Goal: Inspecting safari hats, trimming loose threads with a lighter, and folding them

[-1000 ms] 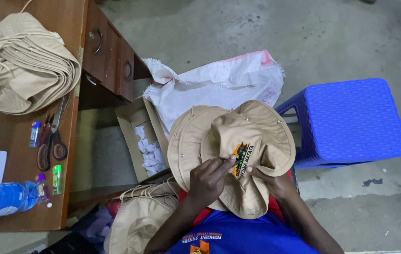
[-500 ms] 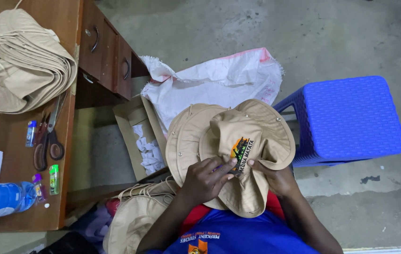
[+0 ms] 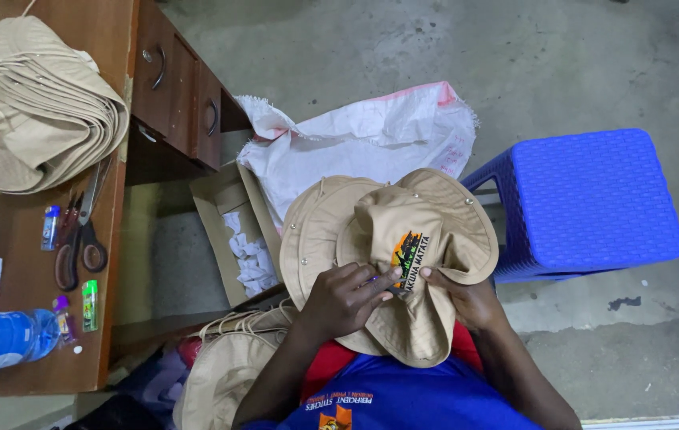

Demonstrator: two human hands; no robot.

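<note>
A tan wide-brimmed hat (image 3: 371, 231) with an embroidered badge (image 3: 409, 256) lies on my lap. My left hand (image 3: 343, 299) rests on its crown, fingertips pinched beside the badge around something small and thin that I cannot make out. My right hand (image 3: 467, 295) grips the hat's brim on the right side, thumb against the badge edge. A second tan hat (image 3: 224, 366) lies lower left by my knee.
A wooden desk (image 3: 13, 231) on the left bears a stack of tan hats (image 3: 33, 111), scissors (image 3: 76, 235), small lighters and a water bottle (image 3: 1, 338). An open cardboard box (image 3: 232, 235), a white sack (image 3: 363, 139) and a blue plastic stool (image 3: 586, 199) stand on the concrete floor.
The view has shifted slightly; my left fingers stay at the badge, with only small movements. The hat keeps its place on my lap.
</note>
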